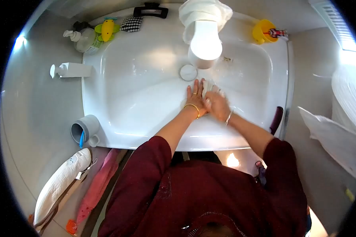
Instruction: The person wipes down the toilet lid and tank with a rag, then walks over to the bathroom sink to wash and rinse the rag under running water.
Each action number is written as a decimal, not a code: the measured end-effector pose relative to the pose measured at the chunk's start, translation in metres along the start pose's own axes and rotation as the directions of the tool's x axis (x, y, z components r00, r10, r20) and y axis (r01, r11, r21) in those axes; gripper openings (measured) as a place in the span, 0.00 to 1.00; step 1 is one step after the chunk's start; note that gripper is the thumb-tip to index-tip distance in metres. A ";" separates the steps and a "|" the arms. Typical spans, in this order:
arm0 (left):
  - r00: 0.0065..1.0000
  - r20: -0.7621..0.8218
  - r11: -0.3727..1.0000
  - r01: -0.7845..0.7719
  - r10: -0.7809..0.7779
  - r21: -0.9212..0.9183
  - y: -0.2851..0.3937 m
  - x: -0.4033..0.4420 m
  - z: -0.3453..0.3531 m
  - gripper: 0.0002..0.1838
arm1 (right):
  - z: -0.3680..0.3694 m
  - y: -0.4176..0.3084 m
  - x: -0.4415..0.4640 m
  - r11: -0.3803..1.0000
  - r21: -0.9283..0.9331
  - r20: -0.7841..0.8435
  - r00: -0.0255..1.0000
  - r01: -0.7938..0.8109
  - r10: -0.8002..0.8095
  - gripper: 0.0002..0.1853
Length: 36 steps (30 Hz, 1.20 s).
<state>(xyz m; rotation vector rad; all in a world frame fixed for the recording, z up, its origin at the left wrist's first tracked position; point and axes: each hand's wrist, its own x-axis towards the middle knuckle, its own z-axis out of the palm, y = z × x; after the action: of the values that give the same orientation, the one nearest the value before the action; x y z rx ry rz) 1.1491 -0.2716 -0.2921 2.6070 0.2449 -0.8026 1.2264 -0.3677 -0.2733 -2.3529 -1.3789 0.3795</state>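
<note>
Both arms reach into a white sink (146, 114). My left hand (195, 100), with a gold bangle at the wrist, lies with its fingers spread against the basin, touching a pale cloth (208, 86). On the right, my right hand (217, 104) is closed, its fingers gripping the cloth beside my left hand; motion blurs it a little. The round white drain cover (188, 72) sits just beyond my left fingertips. Above it, a white faucet (205, 41) with a pale cover juts over the basin.
Pump bottles (77, 70) line the left side, with a grey cup (85, 129) near the front corner. A black clip (150, 10) rests on the back rim. A yellow cup (262, 32) stands at the back right, and a dark comb (277, 119) lies on the right rim.
</note>
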 end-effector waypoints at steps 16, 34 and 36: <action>0.990 -0.117 0.821 -0.133 0.081 -0.556 0.028 -0.028 -0.027 0.38 | -0.125 0.009 0.016 0.098 0.962 0.167 0.836 -0.254 0.522 0.16; 0.961 0.111 0.472 0.223 -0.253 -0.853 -0.019 -0.026 0.006 0.31 | -0.047 0.046 -0.005 0.832 0.034 0.104 0.829 -0.554 0.549 0.34; 0.972 0.108 0.446 0.194 -0.209 -0.874 -0.026 -0.031 0.005 0.31 | -0.026 0.042 0.001 0.833 -0.040 -0.071 0.834 -0.551 0.548 0.34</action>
<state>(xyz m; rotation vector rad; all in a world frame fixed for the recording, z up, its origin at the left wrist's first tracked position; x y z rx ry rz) 1.1142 -0.2522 -0.2871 1.5731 0.7690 -0.4977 1.2701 -0.3902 -0.2698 -2.7615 -0.6610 0.4252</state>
